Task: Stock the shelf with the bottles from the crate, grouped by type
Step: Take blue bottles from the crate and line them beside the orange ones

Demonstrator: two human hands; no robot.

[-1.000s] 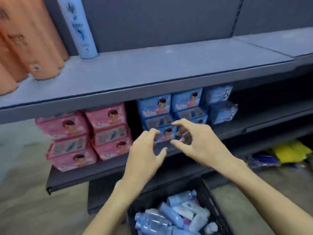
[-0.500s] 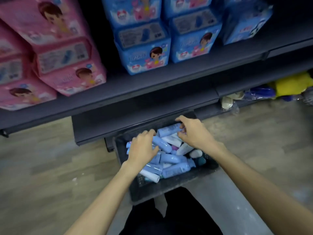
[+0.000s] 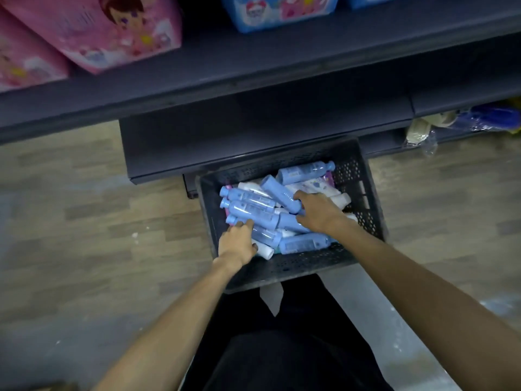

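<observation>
Both hands have sunk deeper into the crate point(image 3: 363, 198) since half a second ago, and the view has tipped further down, so only the bottom edges of the pink packs point(image 3: 93, 32) and blue packs point(image 3: 276, 12) remain at 12 o'clock. At 3 o'clock of the pile, the right hand point(image 3: 317, 211) curls its fingers round a blue bottle point(image 3: 282, 194) lying slantwise. At 8 o'clock, the left hand point(image 3: 236, 241) closes its fingers on another blue bottle point(image 3: 266, 237) near the crate's wall. White bottles point(image 3: 341, 199) lie jumbled among them. Beyond the crate stands the dark shelf point(image 3: 253, 128).
</observation>
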